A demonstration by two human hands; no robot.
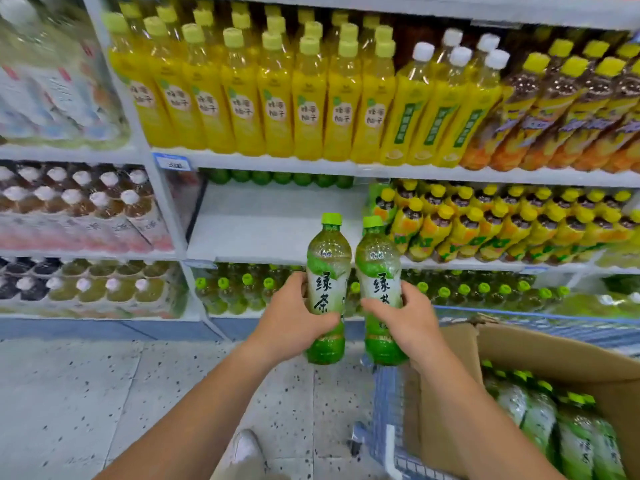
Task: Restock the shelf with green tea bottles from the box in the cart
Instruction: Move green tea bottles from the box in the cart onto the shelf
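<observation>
Green-capped plastic tea bottles [327, 289] | upright | left hand [294, 320], right hand [408, 323]

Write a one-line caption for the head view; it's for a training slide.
Left hand and right hand each hold a green tea bottle upright before the shelf gap, box alongside.

The middle shelf [270, 233] lies bare across its front left stretch, wide enough for a hand to pass in. A row of green caps [282, 177] closes off its back, and yellow-capped bottles [485, 223] wall its right side (packed right to the front edge). The shelf board above [277, 164] limits headroom. Low on the right, the cardboard box [540, 355] and blue cart [388, 410] block that side; the speckled floor [104, 393] to the left is open.
</observation>
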